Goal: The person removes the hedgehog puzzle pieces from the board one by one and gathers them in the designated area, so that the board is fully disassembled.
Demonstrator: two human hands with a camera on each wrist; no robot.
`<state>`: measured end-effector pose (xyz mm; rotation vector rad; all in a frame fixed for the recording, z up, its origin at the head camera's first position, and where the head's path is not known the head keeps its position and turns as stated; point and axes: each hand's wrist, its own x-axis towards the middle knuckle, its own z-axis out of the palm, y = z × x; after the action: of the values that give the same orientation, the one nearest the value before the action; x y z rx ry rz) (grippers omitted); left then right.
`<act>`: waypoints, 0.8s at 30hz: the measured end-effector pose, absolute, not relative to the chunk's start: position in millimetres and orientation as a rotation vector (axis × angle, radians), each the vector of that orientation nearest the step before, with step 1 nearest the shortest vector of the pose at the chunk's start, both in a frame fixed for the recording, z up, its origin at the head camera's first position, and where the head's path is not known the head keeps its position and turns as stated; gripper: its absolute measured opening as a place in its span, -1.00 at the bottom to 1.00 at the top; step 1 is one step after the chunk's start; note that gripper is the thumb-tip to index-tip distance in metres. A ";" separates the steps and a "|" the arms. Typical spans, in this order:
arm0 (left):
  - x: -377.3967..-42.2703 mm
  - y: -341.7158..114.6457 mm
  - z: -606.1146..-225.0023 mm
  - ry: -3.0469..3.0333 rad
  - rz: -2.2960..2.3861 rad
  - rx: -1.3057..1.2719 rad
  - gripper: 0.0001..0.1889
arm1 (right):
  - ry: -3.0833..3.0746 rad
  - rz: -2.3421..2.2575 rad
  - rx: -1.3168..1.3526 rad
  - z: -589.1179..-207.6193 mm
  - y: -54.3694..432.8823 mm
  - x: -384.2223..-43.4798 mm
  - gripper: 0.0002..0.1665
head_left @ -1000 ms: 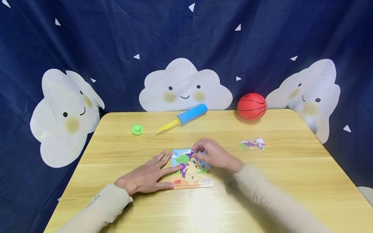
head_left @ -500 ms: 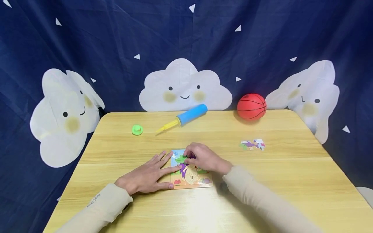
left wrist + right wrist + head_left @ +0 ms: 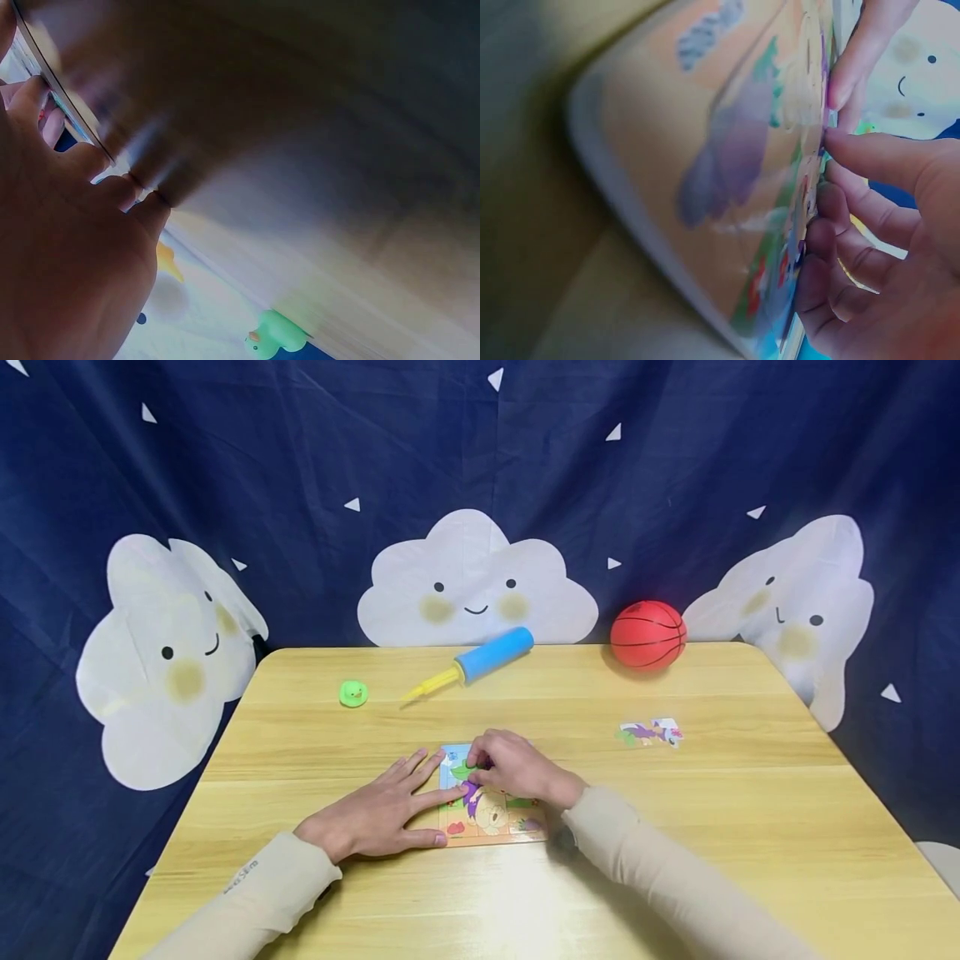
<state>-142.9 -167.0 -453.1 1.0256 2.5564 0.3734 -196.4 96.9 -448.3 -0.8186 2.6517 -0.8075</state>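
A square picture puzzle (image 3: 491,827) of a purple hedgehog with a green leaf lies flat on the wooden table. Beside its left edge my left hand (image 3: 375,817) rests with fingers spread, index finger and thumb touching the board. In the left wrist view this hand (image 3: 82,217) lies along the board's edge. My right hand (image 3: 517,768) reaches over the puzzle's upper part, thumb and curled fingers pinching a puzzle piece at the leaf; the piece is mostly hidden. The right wrist view shows that thumb (image 3: 885,157) and the fingertips close together at the board's surface.
Loose puzzle pieces (image 3: 651,732) lie to the right. Farther back on the table (image 3: 750,827) are a green toy duck (image 3: 353,693), a blue and yellow hand pump (image 3: 480,662) and a red ball (image 3: 648,636). A dark blue cloud-print curtain (image 3: 660,477) hangs behind.
My right hand has moved left from the puzzle's upper right area to the leaf, shifting only slightly in the last half second. My left hand has stayed in place.
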 end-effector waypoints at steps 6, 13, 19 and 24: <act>-142.6 -167.3 -453.6 2.558 0.376 1.030 -0.29 | 2.600 -0.775 -0.788 -444.6 94.8 -199.3 -0.92; -142.6 -166.0 -453.3 2.549 0.383 1.026 -0.28 | 2.596 -0.751 -0.820 -444.0 95.1 -199.1 -0.90; -142.5 -166.5 -452.4 2.554 0.380 1.018 -0.28 | 2.629 -0.762 -0.843 -446.7 96.1 -196.2 -0.90; -142.6 -166.9 -452.1 2.557 0.370 1.011 -0.27 | 2.674 -0.760 -0.895 -449.4 96.2 -195.1 -0.89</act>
<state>-142.6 -166.9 -452.1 1.0109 2.5573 0.3701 -195.1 96.2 -449.4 -0.8952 2.6739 -0.7600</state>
